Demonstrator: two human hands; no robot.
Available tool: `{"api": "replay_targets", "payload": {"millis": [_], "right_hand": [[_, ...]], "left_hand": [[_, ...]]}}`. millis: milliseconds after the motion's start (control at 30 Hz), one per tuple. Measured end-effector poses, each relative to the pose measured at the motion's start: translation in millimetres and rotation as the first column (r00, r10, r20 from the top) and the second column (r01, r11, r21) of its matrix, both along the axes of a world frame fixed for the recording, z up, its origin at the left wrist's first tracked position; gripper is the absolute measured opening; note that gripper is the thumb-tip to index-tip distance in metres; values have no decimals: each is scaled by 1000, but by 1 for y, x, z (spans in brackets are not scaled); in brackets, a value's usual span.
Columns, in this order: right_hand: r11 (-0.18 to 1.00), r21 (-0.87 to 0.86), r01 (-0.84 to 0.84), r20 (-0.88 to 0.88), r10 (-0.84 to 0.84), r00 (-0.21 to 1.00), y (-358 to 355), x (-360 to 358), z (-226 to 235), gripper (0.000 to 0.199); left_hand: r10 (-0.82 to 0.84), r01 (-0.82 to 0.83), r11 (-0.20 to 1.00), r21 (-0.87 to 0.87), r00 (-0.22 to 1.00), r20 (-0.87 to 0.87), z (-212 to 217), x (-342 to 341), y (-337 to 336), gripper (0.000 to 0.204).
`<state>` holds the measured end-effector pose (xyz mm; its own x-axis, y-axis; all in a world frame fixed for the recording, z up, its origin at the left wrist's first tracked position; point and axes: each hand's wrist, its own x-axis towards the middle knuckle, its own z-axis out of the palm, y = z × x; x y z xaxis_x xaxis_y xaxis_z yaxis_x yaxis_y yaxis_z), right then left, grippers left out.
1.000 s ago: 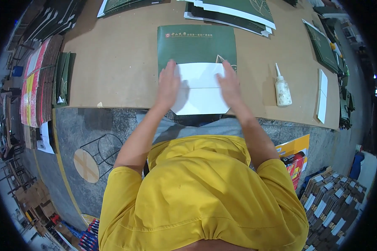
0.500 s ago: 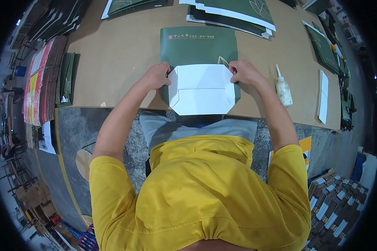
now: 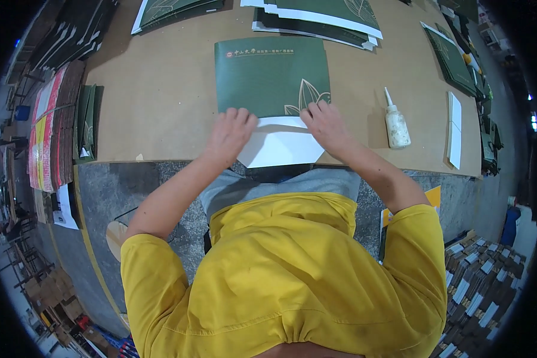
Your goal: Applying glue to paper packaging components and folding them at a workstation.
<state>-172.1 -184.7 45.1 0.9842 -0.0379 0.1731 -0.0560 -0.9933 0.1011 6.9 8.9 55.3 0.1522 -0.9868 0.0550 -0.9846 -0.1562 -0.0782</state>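
A flat green paper bag [image 3: 271,74] with a gold leaf outline lies at the table's near edge. Its white bottom flap [image 3: 283,149] faces me, with angled corners, and reaches the edge of the table. My left hand [image 3: 232,132] curls its fingers over the left end of the fold between green and white. At the right end, my right hand [image 3: 326,126] grips the same fold, fingers bent and knuckles up. Both thumbs are hidden beneath the hands. A white glue bottle [image 3: 397,126] with a pointed nozzle stands to the right of my right hand.
Stacks of green bag pieces [image 3: 325,21] lie at the far side of the brown table [image 3: 155,89]. A strapped bundle [image 3: 49,128] stands at the left, beside folded green bags [image 3: 88,122]. A narrow white strip [image 3: 454,130] and more green bags [image 3: 453,62] lie right.
The white bottom panel has folded, so less white and more of the green leaf print shows. Both hands have turned knuckles-up and moved inward along the fold. The view has shifted slightly.
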Motion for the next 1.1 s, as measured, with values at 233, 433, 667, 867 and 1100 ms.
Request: {"api": "replay_targets", "payload": {"millis": [233,433,667,867,1100], "right_hand": [[975,215,-59,56,48,997,13,-43,16,44],[914,406,-16,-148,83,986,13,-94,8,63],[936,350,23,-15,-19,1000,24,-95,-17,56],[928,370,37,11,-44,999,23,-90,-12,44],[918,391,69,36,-90,995,39,-90,-9,47]], "left_hand": [[-159,156,986,62,987,31,-9,-11,46,55],[-151,149,989,-23,975,-163,-10,-19,74,60],[-202,176,970,-166,966,-159,-40,-7,76,65],[-158,129,987,-97,896,-415,-16,-3,74,66],[-189,124,970,-208,924,-332,-34,-5,77,68]]}}
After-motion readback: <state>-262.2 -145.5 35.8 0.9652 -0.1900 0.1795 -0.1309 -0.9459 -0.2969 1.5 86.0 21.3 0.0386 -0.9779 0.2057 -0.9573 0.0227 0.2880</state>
